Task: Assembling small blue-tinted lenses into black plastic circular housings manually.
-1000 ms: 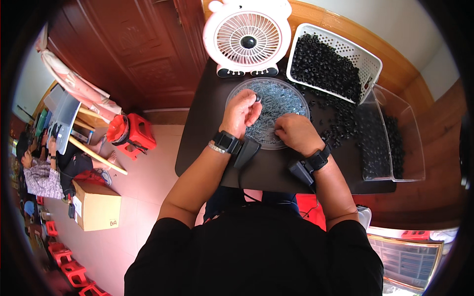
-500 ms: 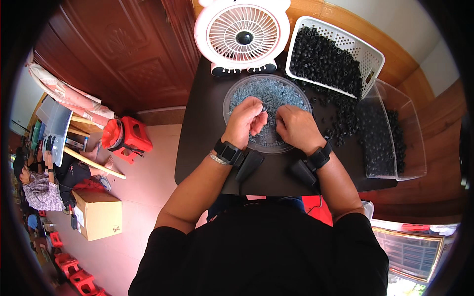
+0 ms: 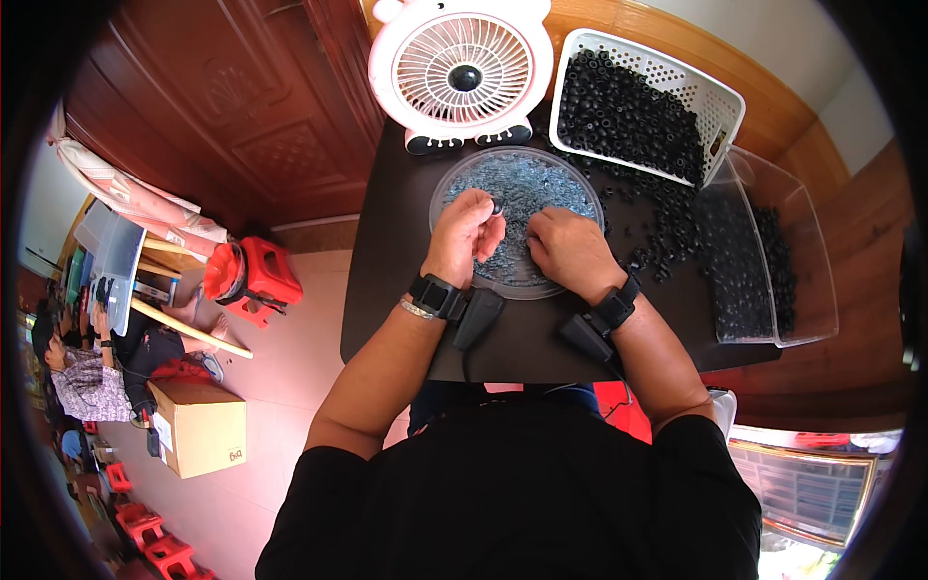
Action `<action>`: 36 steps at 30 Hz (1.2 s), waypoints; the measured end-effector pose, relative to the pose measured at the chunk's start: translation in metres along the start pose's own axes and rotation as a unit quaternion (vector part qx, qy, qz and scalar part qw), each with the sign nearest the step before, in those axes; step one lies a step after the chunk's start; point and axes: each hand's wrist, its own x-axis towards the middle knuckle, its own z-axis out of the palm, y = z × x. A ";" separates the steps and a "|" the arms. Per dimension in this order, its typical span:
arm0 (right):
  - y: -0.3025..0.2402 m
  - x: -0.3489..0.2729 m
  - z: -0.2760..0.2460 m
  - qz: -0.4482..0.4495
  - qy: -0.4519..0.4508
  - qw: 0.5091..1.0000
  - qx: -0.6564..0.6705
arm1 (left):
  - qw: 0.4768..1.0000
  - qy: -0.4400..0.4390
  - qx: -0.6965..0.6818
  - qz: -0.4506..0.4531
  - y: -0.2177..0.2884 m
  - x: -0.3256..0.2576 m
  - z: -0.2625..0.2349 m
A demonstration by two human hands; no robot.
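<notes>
Fingers (image 3: 496, 230) of the left hand (image 3: 458, 242) are clamped on a small black piece (image 3: 498, 206), mostly covered by thumb and fingertip, over a clear round dish (image 3: 527, 290). Just beside them, the right hand (image 3: 575, 253) curls over the same dish, its fingertips hidden; whether they pinch anything, I cannot tell. Beneath the fingers, bluish bits (image 3: 522, 182) are too fine to make out singly, and the hands cover some. Beyond the fingers, the pink fan (image 3: 464, 79) is cut off at the top. Right of them, black pieces blur behind the clear bin (image 3: 810, 261). Far left of them, a carton (image 3: 208, 440) bears a short dark marking and a white label, too small to read.
</notes>
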 end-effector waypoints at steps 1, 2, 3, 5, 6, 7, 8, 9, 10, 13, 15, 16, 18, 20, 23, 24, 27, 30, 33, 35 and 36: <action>-0.002 0.000 -0.001 0.000 0.002 1.000 -0.009 | 1.000 -0.003 0.001 0.002 0.000 0.000 0.000; -0.003 0.000 -0.001 -0.001 0.003 1.000 -0.018 | 1.000 -0.004 0.003 0.001 -0.001 0.001 -0.001; -0.004 -0.001 -0.001 0.002 0.006 1.000 -0.018 | 1.000 -0.001 0.005 -0.002 -0.001 0.001 -0.001; -0.006 -0.002 -0.002 -0.010 -0.004 1.000 -0.016 | 1.000 0.000 0.010 -0.007 -0.001 0.001 0.000; -0.006 -0.002 -0.001 -0.007 -0.001 1.000 -0.014 | 1.000 0.002 0.010 -0.006 -0.001 0.001 0.000; -0.005 -0.002 0.002 -0.020 0.002 0.999 -0.028 | 1.000 0.004 0.010 -0.005 0.000 0.001 0.000; -0.004 -0.002 0.004 -0.033 0.005 0.999 -0.042 | 1.000 0.002 0.014 -0.006 -0.001 0.000 0.000; -0.003 -0.002 0.006 -0.031 0.009 0.999 -0.041 | 1.000 -0.001 0.009 -0.010 -0.002 0.001 -0.001; -0.001 -0.002 0.008 -0.028 0.008 0.999 -0.044 | 1.000 -0.005 0.005 -0.013 -0.003 0.001 -0.001; 0.002 -0.004 0.012 -0.020 0.019 0.998 -0.051 | 1.000 -0.006 0.006 -0.008 -0.003 0.002 -0.001; 0.003 -0.005 0.012 -0.015 0.030 0.998 -0.054 | 1.000 -0.011 0.003 -0.011 -0.003 0.001 0.001; 0.002 -0.005 0.011 -0.015 0.026 0.997 -0.067 | 1.000 -0.013 -0.006 -0.014 -0.002 0.000 0.001; 0.000 -0.005 0.009 -0.012 0.024 0.997 -0.078 | 1.000 -0.014 -0.003 -0.012 -0.003 0.000 0.001; -0.001 -0.006 0.007 -0.043 0.017 0.997 -0.069 | 1.000 -0.014 -0.003 -0.009 -0.003 0.000 0.000; 0.000 -0.007 0.005 -0.039 0.014 0.998 -0.055 | 1.000 -0.017 -0.004 -0.011 -0.004 0.002 0.000; 0.000 -0.007 0.006 -0.039 0.014 0.998 -0.054 | 1.000 -0.023 -0.014 -0.013 -0.005 0.002 0.000; 0.000 -0.007 0.010 -0.034 0.023 0.997 -0.059 | 0.999 -0.030 -0.021 -0.012 -0.006 0.002 -0.002; -0.001 -0.007 0.012 -0.032 0.012 0.996 -0.085 | 1.000 -0.024 -0.018 -0.010 -0.005 0.001 -0.003; 0.000 -0.007 0.014 -0.023 0.017 0.996 -0.080 | 1.000 -0.015 -0.018 -0.011 -0.004 0.000 -0.001; 0.000 -0.007 0.016 -0.040 0.045 0.997 -0.049 | 1.000 -0.012 -0.018 -0.013 -0.004 0.000 -0.001; 0.000 -0.007 0.015 -0.041 0.045 0.997 -0.049 | 0.999 -0.015 -0.027 -0.015 -0.004 0.001 -0.001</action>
